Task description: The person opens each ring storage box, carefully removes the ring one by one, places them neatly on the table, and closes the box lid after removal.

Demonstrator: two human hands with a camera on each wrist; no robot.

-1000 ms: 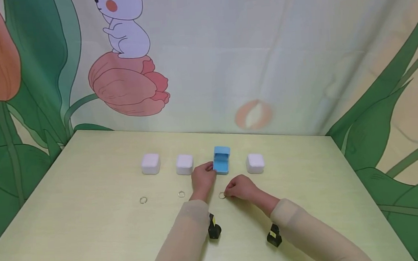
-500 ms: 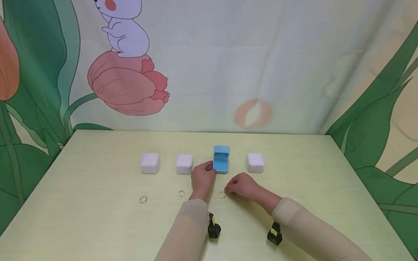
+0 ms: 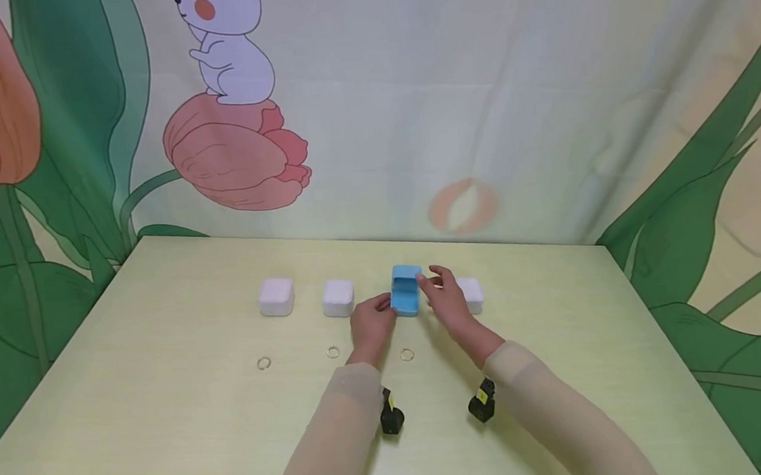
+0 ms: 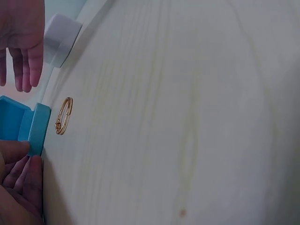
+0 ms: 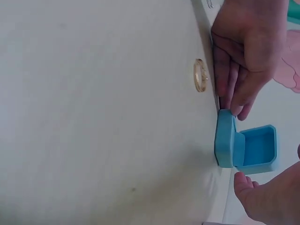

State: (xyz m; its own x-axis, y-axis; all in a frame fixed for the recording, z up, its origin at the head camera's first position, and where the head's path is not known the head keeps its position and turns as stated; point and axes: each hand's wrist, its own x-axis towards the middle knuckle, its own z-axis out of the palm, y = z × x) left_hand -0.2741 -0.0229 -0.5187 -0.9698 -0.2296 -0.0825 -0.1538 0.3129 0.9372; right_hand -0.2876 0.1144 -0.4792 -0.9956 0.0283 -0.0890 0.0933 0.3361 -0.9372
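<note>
A light-blue ring box stands with its lid up, the hollow facing me. My left hand holds it at its left side; in the left wrist view the thumb lies on the rim of the blue box. Beside the lid's right side is my right hand, fingers spread and holding nothing. In the right wrist view its fingertips are close to the lid's edge. A gold ring lies on the table in front of the box, also seen in the left wrist view.
Two pale closed boxes, one far left and one nearer, stand in the same row. A third pale box is partly behind my right hand. Two more rings lie left. A printed curtain hangs behind the table.
My right hand has left the ring on the table and moved up to the right side of the blue box's lid, its fingers opening. The left hand stays at the box.
</note>
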